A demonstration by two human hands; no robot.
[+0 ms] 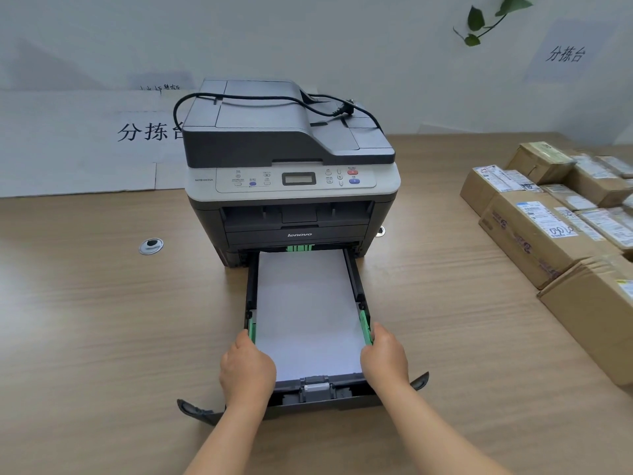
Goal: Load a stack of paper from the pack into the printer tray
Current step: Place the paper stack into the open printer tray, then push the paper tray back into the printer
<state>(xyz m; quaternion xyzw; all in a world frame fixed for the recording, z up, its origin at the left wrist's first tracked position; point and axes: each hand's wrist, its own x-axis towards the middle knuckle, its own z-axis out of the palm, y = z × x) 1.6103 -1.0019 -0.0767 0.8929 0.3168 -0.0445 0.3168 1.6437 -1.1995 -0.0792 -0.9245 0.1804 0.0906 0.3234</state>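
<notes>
Both my hands gripped the sides of the pulled-out printer tray, white paper lying flat inside it.

My left hand (247,366) curled over the tray's (329,397) near left wall, fingertips at the green guide (252,329); my right hand (384,358) closed on the right wall the same way, touching the other green guide (365,329). Between my hands lay the stack of paper (308,310), filling the tray floor and reaching back under the printer (291,186). Beyond my grip the printer stood on the wooden table (102,320), a black power cord (308,102) looped loose across its lid. Well off past my right hand sat taped cardboard boxes (548,228); behind, a wall sign (147,132).
</notes>
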